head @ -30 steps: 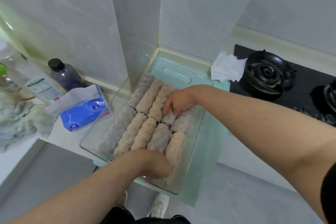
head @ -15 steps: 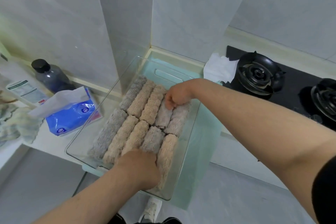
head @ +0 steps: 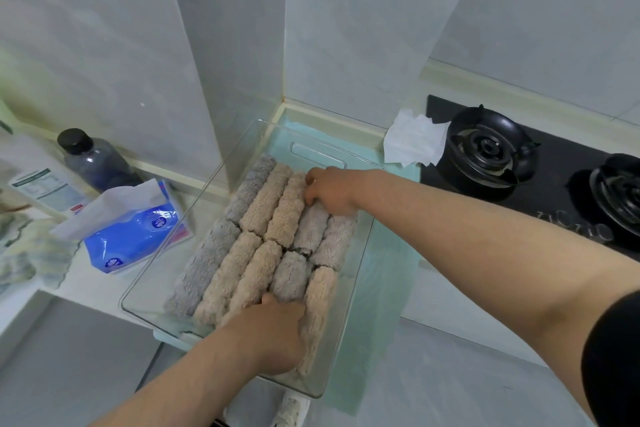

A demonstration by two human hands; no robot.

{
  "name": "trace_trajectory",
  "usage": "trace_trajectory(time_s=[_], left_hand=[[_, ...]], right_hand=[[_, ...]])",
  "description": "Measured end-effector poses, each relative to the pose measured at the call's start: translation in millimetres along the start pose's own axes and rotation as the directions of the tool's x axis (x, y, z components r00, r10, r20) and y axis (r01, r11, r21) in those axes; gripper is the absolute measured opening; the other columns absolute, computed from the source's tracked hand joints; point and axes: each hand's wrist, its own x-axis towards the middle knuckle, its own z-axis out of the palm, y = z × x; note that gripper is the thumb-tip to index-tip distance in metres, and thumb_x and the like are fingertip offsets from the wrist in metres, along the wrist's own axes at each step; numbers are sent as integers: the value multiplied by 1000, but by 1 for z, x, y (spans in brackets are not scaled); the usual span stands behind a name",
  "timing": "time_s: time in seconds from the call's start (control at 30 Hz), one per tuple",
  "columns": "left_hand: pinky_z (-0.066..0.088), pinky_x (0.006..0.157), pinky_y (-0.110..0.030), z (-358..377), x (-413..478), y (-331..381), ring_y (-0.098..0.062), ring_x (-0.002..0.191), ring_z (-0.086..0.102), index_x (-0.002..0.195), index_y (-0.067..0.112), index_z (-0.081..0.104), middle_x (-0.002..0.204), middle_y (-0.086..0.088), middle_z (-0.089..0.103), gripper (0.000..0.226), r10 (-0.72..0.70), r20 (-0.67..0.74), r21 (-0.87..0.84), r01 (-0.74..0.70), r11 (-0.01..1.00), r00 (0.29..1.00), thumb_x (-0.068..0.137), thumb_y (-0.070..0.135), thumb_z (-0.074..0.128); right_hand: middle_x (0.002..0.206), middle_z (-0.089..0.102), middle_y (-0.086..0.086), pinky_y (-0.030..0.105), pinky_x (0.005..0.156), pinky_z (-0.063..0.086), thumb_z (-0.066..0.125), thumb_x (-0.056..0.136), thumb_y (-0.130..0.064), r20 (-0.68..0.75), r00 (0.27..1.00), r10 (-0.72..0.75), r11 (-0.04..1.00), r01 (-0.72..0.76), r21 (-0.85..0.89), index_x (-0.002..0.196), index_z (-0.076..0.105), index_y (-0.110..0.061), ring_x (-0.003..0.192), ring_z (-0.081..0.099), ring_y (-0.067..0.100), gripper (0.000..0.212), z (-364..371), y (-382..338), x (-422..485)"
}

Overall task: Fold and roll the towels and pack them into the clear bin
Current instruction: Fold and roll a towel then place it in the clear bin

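Note:
The clear bin point(head: 349, 291) sits on a mint mat on the counter. Several rolled towels, beige point(head: 242, 274) and grey point(head: 204, 263), lie inside in two rows. My left hand point(head: 273, 333) is at the near end. Its thumb lies on one side of a near-row grey roll point(head: 289, 274) and its fingers curl down the other side. My right hand point(head: 329, 189) is at the far end, with its fingers curled over the top of a far-row grey roll point(head: 311, 229).
A blue tissue pack point(head: 131, 232) and a dark bottle point(head: 93, 159) stand left of the bin. Crumpled cloth point(head: 27, 253) lies at the far left. A white tissue point(head: 414, 142) and a black gas hob point(head: 491, 149) are to the right. Tiled walls close the corner behind.
My right hand has slid along the far-row grey roll to its far end. My left hand has stayed on the near ends of the rolls.

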Motion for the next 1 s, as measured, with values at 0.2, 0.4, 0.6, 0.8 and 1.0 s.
trace_trajectory(time_s=[0.2, 0.4, 0.6, 0.8, 1.0], left_hand=[[37, 81, -37, -7, 1, 1, -33, 111, 51, 122, 22, 42, 130, -12, 35, 35, 16, 33, -29, -15, 999, 999, 91, 36, 37], [36, 80, -38, -13, 0, 1, -32, 111, 50, 120, 20, 43, 132, -13, 37, 33, 28, 62, -36, -25, 999, 998, 92, 36, 34], [40, 78, -34, -18, -20, -3, -25, 98, 52, 111, 23, 49, 118, -8, 55, 30, 44, -108, 20, -42, 999, 993, 95, 41, 32], [38, 92, -34, -24, -23, -23, -29, 125, 47, 137, 6, 30, 139, -14, 44, 55, -194, -154, -99, 180, 979, 969, 94, 39, 39], [38, 64, -21, -42, -9, -24, -15, 86, 55, 119, 9, 44, 113, -4, 58, 35, -142, -14, -187, 137, 973, 990, 94, 34, 45]], right_hand=[[131, 33, 7, 34, 60, 45, 58, 85, -14, 68, 997, 23, 975, -7, -221, 134, 50, -25, 81, 50, 24, 51, -3, -10, 6], [136, 38, 12, 30, 50, 35, 44, 93, -17, 186, 980, 76, 948, -13, -318, 134, 53, -13, 65, 33, 10, 43, -6, -19, 14], [123, 59, 8, 29, 65, 42, 44, 92, -12, 66, 998, 2, 986, 9, -166, 123, 60, -11, 98, 55, 23, 35, -23, -12, 11], [140, 42, 11, 36, 96, 43, 39, 90, 1, 40, 996, -83, 996, 82, 30, 143, 46, -22, 124, 47, 31, 58, -21, -11, 21], [137, 31, 11, 42, 99, 41, 39, 92, -7, 65, 996, -60, 998, 59, 12, 141, 44, -29, 118, 46, 37, 54, -11, -12, 27]])
